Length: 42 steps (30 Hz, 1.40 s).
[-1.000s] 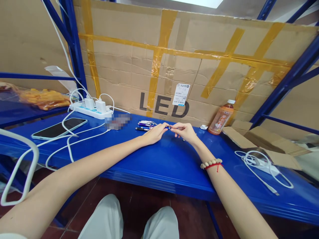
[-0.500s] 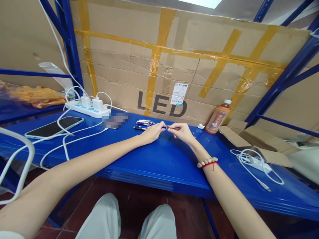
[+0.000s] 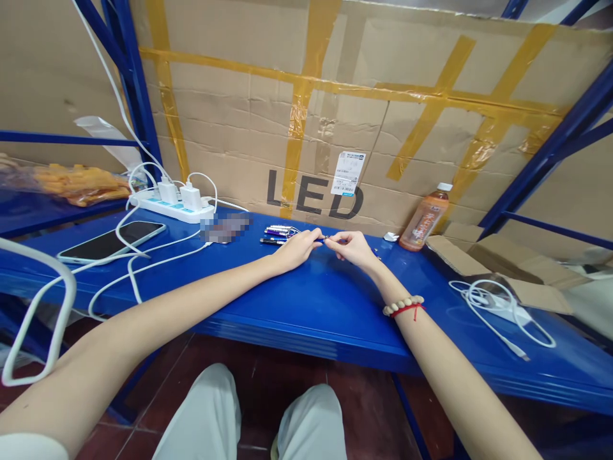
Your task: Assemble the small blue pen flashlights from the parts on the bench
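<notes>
My left hand and my right hand meet above the blue table, fingertips pinched close together. Between them is a small dark piece, mostly covered by the fingers and too small to name. Both hands are closed at the fingertips. Just left of my left hand lie several pens, silver, purple and dark, partly hidden behind it. Thin bits on the table peek out beside my right wrist, too small to make out.
An orange drink bottle and an open carton stand on the right, near a coiled white cable. A power strip with chargers and a phone are on the left. Taped cardboard stands behind.
The view has tilted slightly, shifting the scene. Both hands stay together around the small piece; their fingers have shifted slightly and cover more of it.
</notes>
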{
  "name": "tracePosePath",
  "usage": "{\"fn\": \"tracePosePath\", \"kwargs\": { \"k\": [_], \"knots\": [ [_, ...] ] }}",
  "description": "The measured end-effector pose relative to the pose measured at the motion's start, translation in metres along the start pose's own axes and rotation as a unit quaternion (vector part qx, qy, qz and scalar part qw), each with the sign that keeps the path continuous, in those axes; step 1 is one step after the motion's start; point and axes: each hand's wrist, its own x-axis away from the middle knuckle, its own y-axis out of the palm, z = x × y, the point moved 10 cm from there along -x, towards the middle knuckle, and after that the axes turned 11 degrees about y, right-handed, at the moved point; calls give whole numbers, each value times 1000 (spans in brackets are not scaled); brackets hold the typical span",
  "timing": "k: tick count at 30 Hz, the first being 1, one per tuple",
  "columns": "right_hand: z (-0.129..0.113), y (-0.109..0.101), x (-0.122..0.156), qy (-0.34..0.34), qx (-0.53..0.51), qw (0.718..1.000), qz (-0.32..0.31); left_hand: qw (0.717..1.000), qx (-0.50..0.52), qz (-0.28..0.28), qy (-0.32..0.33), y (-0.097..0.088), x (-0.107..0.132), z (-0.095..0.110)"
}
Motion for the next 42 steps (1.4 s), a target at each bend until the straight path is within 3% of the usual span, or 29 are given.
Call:
{"fn": "tracePosePath", "kwargs": {
  "k": [14, 30, 37, 42],
  "knots": [
    [21, -1, -7, 71, -10, 997, 5, 996, -79, -25, -20, 0, 0, -5],
    [30, 1, -5, 100, -23, 995, 0, 997, -61, -53, -17, 8, 1, -7],
    [26, 2, -10, 37, 50, 998, 16, 991, -114, -70, -24, 10, 0, -10],
    [16, -3, -9, -16, 117, 991, 69, 985, -146, -81, -49, 11, 1, -13]
  ]
}}
